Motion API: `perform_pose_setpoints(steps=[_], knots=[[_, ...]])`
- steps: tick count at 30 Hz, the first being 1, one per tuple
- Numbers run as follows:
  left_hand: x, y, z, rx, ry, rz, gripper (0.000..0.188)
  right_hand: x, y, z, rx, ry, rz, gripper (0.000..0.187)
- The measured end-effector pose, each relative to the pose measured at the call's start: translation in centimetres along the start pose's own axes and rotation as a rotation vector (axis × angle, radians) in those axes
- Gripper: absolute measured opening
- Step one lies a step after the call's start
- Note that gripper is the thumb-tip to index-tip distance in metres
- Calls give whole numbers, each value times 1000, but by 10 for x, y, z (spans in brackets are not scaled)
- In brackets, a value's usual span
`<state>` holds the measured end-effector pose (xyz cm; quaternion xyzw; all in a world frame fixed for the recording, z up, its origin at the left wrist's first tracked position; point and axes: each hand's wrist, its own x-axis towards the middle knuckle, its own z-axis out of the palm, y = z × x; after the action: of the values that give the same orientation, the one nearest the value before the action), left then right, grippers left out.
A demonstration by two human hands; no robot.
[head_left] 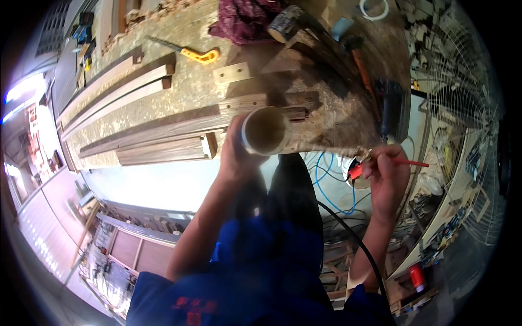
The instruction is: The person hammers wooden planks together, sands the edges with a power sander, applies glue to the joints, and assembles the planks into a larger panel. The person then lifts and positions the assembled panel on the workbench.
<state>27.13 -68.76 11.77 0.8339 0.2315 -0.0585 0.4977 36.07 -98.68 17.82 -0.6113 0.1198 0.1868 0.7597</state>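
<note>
My left hand is wrapped round a white cup at the bench's near edge. The cup's open top faces up, and its inside looks beige. To the right, my right hand is closed in a pinch on a thin red stick-like tool, whose working end I cannot make out. Just beyond the cup lies a wooden block with holes, beside long wooden bars. Another pale block with two holes rests farther back.
A yellow-handled saw, a dark red cloth, a mallet and a hammer lie on the bench. Below its right side are a blue hose and a white bucket. A black cable passes my right forearm.
</note>
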Motion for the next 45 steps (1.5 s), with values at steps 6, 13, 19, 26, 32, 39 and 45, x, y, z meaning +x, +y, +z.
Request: perform_pose_setpoints(steps=[6, 13, 19, 26, 32, 39, 45], knots=[[-15, -9, -3, 32, -60, -85, 69, 56, 62, -34, -220, 155, -61, 14], [-21, 0, 7, 38, -130, -164, 71, 87, 97, -20, -199, 52, 18, 13], [-24, -14, 15, 51, -128, -148, 77, 94, 99, -15, -233, 16, 7, 17], [-22, -16, 19, -2, -139, -176, 78, 98, 87, -12, -147, 64, 17, 14], [-16, -9, 20, -22, -138, -165, 79, 111, 84, -19, -392, 10, -76, 15], [-15, -5, 19, 59, -125, -95, 80, 121, 72, -6, -485, -80, -89, 15], [-17, -11, 20, 74, -135, -104, 79, 118, 72, -10, -437, -93, -102, 14]])
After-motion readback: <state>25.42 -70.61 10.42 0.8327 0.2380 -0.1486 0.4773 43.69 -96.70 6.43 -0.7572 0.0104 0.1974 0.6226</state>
